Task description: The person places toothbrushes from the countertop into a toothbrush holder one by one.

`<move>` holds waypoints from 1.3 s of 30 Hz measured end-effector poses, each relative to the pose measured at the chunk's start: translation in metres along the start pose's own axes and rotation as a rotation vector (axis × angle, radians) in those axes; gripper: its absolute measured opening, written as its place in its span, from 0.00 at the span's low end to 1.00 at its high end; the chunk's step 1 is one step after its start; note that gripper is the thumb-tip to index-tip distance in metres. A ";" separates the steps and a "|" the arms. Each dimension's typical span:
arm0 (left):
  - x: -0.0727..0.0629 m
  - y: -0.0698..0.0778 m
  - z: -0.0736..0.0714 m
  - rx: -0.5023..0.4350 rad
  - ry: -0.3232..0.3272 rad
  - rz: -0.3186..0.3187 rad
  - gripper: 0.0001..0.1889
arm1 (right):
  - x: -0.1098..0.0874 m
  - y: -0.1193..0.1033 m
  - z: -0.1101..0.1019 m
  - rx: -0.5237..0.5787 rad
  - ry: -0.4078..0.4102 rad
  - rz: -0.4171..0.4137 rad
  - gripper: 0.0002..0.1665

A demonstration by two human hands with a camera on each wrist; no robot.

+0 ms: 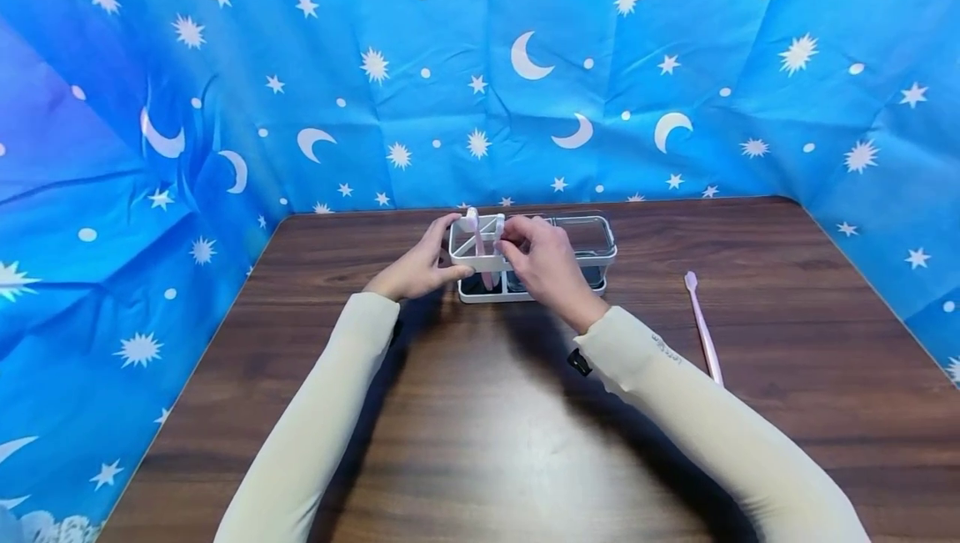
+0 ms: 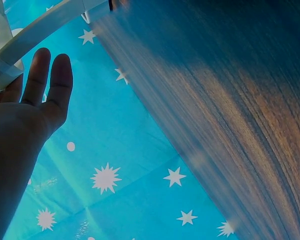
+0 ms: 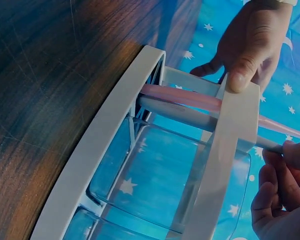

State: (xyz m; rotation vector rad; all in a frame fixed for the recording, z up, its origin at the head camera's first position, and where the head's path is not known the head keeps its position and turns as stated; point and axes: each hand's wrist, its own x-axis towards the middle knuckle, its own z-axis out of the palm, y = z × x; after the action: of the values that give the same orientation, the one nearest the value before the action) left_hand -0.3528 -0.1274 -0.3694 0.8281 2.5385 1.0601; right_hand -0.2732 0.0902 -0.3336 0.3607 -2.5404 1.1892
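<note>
A white toothbrush holder [image 1: 600,259] with an upper and a lower frame stands near the table's back edge. My left hand [image 1: 420,269] grips its left end, thumb on the upper rim in the right wrist view and fingers behind. A pink toothbrush [image 3: 182,97] stands tilted in the end slot, its head above the rim. Beside it in the holder is a grey toothbrush [image 3: 177,112]. My right hand [image 1: 546,263] pinches this grey one above the upper frame, with thumb and fingertips; its lower end reaches the lower frame.
Clear cups [image 3: 145,185] sit in the holder's other compartments. Another pink toothbrush [image 1: 702,322] lies on the wooden table [image 1: 465,443] to the right, partly behind my right sleeve [image 1: 720,426]. A blue cloth [image 1: 450,109] with moons and stars hangs behind the table and at its sides.
</note>
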 end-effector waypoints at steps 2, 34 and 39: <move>-0.001 -0.001 0.001 0.002 0.012 0.004 0.45 | 0.000 0.000 0.001 0.000 -0.011 0.006 0.07; 0.002 -0.002 -0.004 0.016 -0.005 0.027 0.47 | -0.005 0.000 -0.021 -0.033 0.009 0.049 0.16; 0.001 -0.002 -0.004 0.028 0.000 0.026 0.47 | -0.007 0.004 -0.028 -0.044 0.029 0.038 0.16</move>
State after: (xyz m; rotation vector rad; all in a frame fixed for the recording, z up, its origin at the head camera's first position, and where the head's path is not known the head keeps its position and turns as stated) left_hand -0.3558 -0.1303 -0.3682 0.8709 2.5542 1.0348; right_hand -0.2633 0.1146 -0.3221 0.2834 -2.5546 1.1409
